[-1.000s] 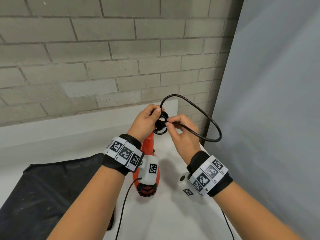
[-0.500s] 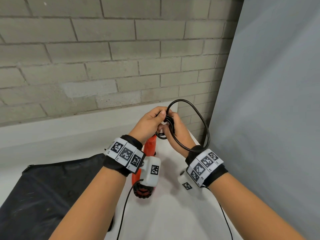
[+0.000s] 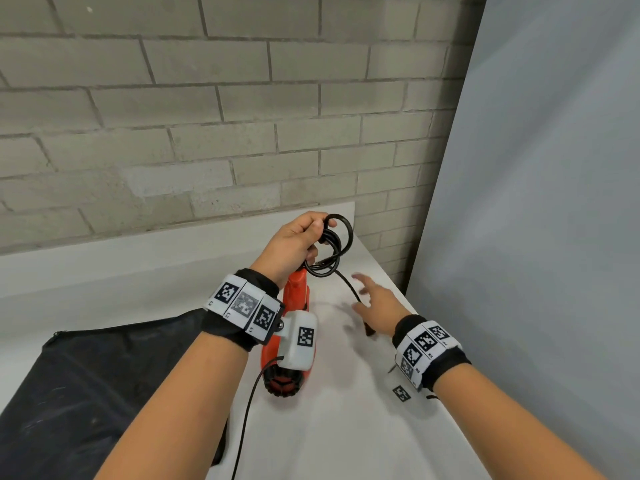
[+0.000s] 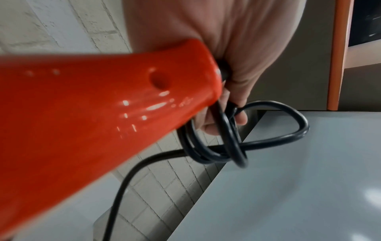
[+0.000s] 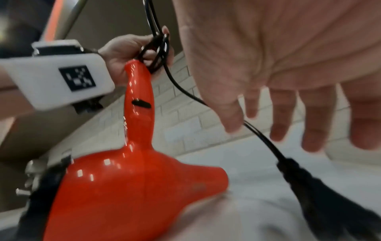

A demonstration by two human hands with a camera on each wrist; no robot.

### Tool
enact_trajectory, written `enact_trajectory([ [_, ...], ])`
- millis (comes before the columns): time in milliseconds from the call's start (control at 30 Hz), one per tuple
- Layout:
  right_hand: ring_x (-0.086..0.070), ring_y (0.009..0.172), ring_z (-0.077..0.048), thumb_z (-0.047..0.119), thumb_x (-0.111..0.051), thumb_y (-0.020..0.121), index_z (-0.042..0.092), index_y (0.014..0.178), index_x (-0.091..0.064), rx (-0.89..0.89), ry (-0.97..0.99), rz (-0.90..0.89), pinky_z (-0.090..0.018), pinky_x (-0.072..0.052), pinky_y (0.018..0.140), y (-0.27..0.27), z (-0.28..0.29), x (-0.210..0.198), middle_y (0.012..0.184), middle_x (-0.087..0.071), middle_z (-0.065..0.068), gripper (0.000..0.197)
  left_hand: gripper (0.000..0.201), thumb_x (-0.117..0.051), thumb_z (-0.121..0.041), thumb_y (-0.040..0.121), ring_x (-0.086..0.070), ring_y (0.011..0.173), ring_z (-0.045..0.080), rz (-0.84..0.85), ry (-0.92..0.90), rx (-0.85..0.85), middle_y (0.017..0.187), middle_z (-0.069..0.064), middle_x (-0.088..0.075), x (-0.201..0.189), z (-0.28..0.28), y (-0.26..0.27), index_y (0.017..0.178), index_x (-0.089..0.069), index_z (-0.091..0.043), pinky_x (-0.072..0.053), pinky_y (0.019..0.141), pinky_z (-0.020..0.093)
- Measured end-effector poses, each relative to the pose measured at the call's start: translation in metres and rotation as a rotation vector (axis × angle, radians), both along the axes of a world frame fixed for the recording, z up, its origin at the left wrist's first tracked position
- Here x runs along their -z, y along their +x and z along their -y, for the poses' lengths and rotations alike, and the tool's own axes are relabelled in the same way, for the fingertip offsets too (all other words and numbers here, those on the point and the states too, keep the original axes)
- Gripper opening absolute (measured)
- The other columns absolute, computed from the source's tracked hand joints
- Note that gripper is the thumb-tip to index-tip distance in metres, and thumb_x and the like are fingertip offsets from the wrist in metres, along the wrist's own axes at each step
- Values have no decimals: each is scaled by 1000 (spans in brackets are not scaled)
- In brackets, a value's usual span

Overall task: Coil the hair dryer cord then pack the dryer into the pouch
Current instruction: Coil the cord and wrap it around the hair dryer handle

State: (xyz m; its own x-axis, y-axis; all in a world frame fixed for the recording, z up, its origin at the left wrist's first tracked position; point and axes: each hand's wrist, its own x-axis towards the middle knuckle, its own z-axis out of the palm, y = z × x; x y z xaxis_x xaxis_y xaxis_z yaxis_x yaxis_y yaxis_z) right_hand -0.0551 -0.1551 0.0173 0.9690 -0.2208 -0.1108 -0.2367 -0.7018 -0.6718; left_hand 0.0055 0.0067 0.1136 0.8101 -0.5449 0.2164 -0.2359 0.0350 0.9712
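Note:
My left hand point(image 3: 301, 242) grips the coiled loops of the black cord point(image 3: 332, 251) at the end of the red hair dryer's handle point(image 3: 296, 289). The dryer point(image 5: 132, 187) hangs below it, its body over the white table. In the left wrist view my fingers point(image 4: 237, 112) curl round the cord loops point(image 4: 226, 146). My right hand point(image 3: 375, 303) hovers lower right with fingers spread and holds nothing. The free cord end runs down past it to the black plug point(image 5: 321, 187). The black pouch point(image 3: 86, 393) lies flat at the left.
The white table point(image 3: 346, 427) meets a grey brick wall point(image 3: 207, 116) at the back. A grey panel point(image 3: 536, 202) stands along the table's right edge. A thin black cable point(image 3: 246, 417) hangs from my left wrist camera.
My right hand let go of the cord loops and dropped down to the right, fingers spread. The big loop has shrunk into the small coil that my left hand holds.

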Motion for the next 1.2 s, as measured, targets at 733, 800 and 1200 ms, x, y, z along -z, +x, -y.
enact_trajectory([
  [733, -59, 81, 8, 6, -44, 94, 20, 96, -61, -276, 398, 354, -7, -44, 77, 22, -36, -40, 92, -63, 7, 22, 27, -33, -15, 97, -31, 40, 2, 30, -18, 41, 67, -1, -38, -1, -13, 6, 79, -52, -18, -30, 45, 15],
  [800, -56, 56, 1, 7, -42, 94, 19, 80, -59, -209, 419, 369, -15, -46, 67, 27, -36, -42, 73, -58, 3, 25, 25, -37, -17, 96, -30, 40, 3, 17, -27, 34, 63, -4, -40, -1, -13, 3, 76, -53, -17, -29, 45, 17],
  [1200, -39, 55, -2, 7, -46, 91, 13, 82, -55, 22, 142, 723, -8, -34, 51, 22, -26, -117, 59, -43, 10, 14, 26, -53, -7, 88, -36, 42, 2, 34, 132, 68, 62, -2, -40, -5, -23, 5, 108, -59, -22, -37, 49, 12],
])
